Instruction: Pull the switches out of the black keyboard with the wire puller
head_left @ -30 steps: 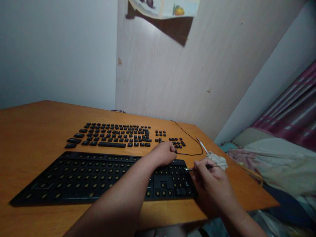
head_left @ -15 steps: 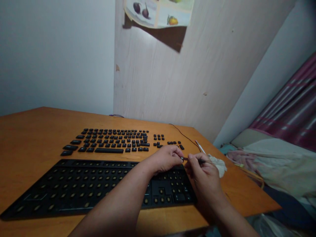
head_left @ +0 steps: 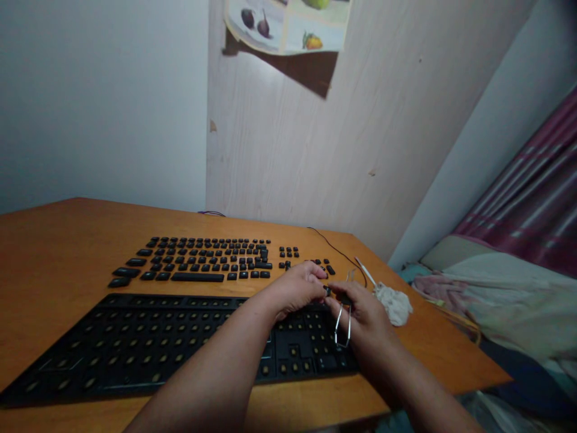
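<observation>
On the table [head_left: 54, 240], the left hand [head_left: 295, 288] pinches a small black keycap [head_left: 327, 291] in a narrow grip above the stripped keyboard [head_left: 135, 343]. Right beside this grip, the right hand [head_left: 365, 319] holds a wire puller [head_left: 342, 325].

Both of my forearms enter from the lower edge, bare to the limit of view; I see no sleeve, cuff, watch or bracelet on either. My left hand [head_left: 295, 288] is ungloved, its knuckles rounded, its fingers without rings as far as the dim light lets me tell. My right hand [head_left: 363, 316] is likewise ungloved. The nails are too small and too blurred for me to describe.
</observation>
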`<control>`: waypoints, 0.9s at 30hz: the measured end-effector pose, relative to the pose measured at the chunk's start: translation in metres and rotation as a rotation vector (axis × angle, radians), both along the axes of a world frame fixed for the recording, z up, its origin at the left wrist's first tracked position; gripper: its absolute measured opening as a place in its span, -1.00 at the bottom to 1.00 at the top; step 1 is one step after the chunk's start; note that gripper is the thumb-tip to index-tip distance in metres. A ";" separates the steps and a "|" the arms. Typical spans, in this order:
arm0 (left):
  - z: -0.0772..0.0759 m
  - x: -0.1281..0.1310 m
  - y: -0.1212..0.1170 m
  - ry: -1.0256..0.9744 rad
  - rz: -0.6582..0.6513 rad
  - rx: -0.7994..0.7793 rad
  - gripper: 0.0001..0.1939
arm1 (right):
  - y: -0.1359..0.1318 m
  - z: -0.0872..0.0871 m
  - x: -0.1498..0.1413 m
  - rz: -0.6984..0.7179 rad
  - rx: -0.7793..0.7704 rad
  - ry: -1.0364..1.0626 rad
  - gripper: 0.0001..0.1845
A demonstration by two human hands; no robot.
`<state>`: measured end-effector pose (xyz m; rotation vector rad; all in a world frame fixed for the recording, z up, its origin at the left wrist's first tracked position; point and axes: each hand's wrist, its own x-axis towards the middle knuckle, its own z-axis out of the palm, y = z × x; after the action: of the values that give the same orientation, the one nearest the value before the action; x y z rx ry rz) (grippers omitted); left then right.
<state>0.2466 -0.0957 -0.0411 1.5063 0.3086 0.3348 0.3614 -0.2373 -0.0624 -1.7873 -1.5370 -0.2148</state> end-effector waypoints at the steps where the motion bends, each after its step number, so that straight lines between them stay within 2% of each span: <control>1: -0.001 0.000 0.000 0.002 -0.001 -0.005 -0.59 | 0.000 -0.001 0.001 -0.004 -0.014 -0.024 -0.75; 5: -0.003 0.001 0.002 0.007 0.055 -0.009 -0.60 | 0.003 0.001 0.012 -0.042 -0.030 -0.061 -0.76; 10: 0.001 0.004 0.008 0.073 0.352 0.013 -0.77 | 0.017 0.004 0.051 -0.137 -0.133 -0.126 -0.73; 13: 0.003 0.004 0.011 0.106 0.458 0.039 -0.82 | 0.028 -0.001 0.070 -0.191 -0.222 -0.158 -0.72; 20: 0.005 0.002 0.010 0.171 0.461 0.074 -0.85 | 0.047 -0.013 0.078 -0.209 -0.376 -0.205 -0.71; 27: 0.004 0.002 0.009 0.172 0.449 0.056 -0.86 | 0.052 -0.013 0.078 -0.154 -0.394 -0.194 -0.71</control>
<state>0.2483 -0.0863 -0.0368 1.5155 0.7847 0.5735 0.4396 -0.1850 -0.0759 -2.2539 -1.6642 -0.1720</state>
